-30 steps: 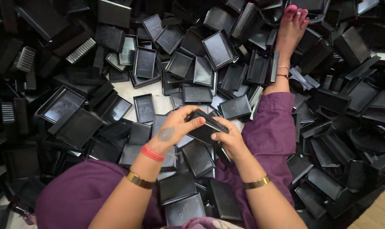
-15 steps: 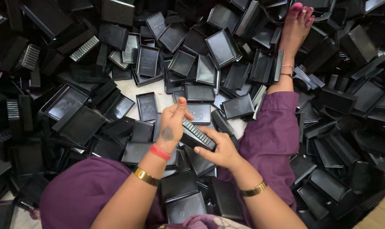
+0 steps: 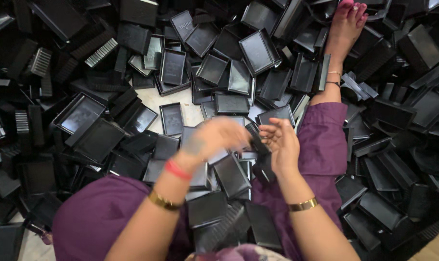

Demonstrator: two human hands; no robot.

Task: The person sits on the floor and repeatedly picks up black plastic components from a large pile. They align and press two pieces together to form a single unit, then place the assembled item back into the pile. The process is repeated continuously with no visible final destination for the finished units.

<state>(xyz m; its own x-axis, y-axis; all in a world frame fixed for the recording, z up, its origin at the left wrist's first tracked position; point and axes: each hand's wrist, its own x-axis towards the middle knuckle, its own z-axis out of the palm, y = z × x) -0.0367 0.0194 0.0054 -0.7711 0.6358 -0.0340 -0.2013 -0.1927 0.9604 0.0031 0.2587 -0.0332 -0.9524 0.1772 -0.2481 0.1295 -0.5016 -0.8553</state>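
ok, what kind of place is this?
Likely a small workshop floor used for hand sorting or assembly. A person sits on the pale floor amid a heap of black plastic trays and ribbed comb-like parts, both hands on one black piece.

Glossy black trays (image 3: 231,176) cover the pale floor (image 3: 181,99), some ribbed in grey, beside purple trousers (image 3: 321,145), a red wristband (image 3: 177,170) and gold bangles (image 3: 302,205).
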